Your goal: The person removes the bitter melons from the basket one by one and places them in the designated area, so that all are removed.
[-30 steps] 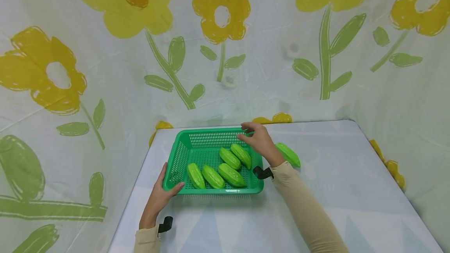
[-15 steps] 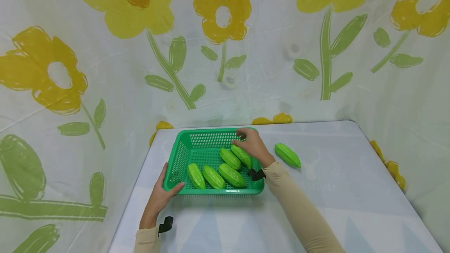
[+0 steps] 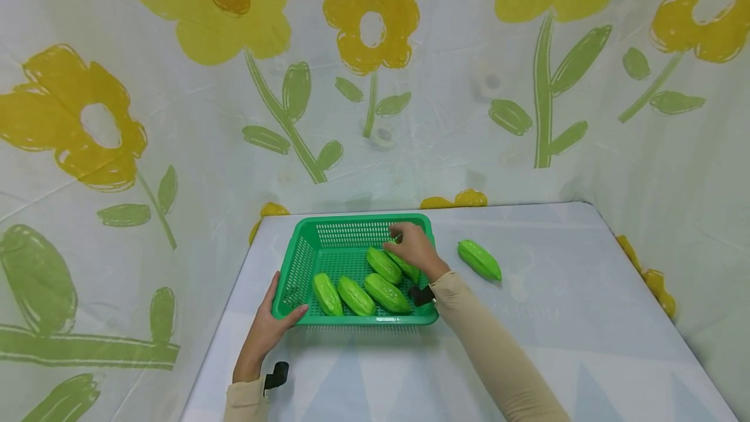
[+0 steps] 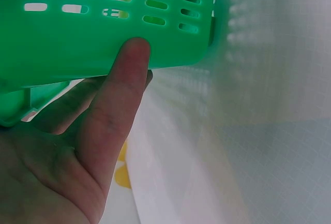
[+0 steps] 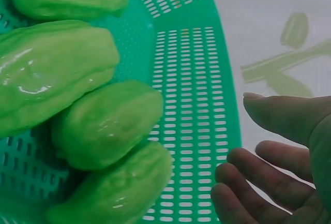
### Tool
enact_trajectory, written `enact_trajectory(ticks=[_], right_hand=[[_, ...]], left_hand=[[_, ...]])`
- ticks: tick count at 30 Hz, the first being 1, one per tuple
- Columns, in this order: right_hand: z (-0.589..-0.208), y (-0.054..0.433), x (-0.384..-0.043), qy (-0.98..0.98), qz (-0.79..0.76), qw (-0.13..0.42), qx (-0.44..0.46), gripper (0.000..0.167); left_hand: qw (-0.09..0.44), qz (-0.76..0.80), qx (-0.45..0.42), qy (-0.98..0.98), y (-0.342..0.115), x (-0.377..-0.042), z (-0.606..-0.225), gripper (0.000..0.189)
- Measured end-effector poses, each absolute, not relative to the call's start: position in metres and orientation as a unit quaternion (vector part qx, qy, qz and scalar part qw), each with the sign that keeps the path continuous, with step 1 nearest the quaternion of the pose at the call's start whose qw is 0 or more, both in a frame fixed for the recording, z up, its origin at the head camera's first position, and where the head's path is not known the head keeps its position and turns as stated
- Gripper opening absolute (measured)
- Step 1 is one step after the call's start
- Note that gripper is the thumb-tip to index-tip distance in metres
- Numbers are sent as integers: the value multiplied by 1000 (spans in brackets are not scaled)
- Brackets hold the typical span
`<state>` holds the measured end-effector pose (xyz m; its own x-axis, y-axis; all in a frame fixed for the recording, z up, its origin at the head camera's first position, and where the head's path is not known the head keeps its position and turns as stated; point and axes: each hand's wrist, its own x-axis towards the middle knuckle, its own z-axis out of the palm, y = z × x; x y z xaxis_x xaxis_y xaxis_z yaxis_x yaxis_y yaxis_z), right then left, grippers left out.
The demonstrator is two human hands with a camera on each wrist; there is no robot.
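A green plastic basket (image 3: 351, 320) with slotted walls holds several glossy, ridged green bitter melons (image 3: 387, 293). At the basket's near left corner my left hand (image 3: 269, 329) grips it, the thumb along the front rim and the fingers at the left side. The left wrist view shows that thumb (image 4: 119, 100) against the green wall. My right hand (image 3: 415, 246) hovers over the basket's right part, partly covering a bitter melon there. Its fingers are loosely bent with nothing in them. In the right wrist view several bitter melons (image 5: 108, 125) lie left of the fingers (image 5: 269, 177).
One more bitter melon (image 3: 479, 260) lies on the white table (image 3: 556, 318), right of the basket. A cloth wall (image 3: 445, 116) printed with yellow flowers closes off the back and both sides of the table.
My right hand has moved left and down from the basket's far right rim to over the bitter melons, uncovering the one on the table. The left hand stays at the basket's corner.
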<state>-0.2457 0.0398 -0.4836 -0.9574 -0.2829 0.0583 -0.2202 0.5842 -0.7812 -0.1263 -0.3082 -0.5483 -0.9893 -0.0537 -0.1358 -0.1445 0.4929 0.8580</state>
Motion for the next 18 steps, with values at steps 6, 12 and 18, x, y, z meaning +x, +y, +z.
enact_trajectory(ticks=[6,12,18], right_hand=[[-487,38,-243,892,-430,39,-136,44],[-491,39,-244,892,-428,38,-139,44],[-499,38,-248,899,-417,50,-126,47]], left_hand=[[49,510,-55,857,-307,-125,-546,111],[46,508,-56,858,-307,-125,-544,112],[44,507,-53,859,-307,-125,-545,111]])
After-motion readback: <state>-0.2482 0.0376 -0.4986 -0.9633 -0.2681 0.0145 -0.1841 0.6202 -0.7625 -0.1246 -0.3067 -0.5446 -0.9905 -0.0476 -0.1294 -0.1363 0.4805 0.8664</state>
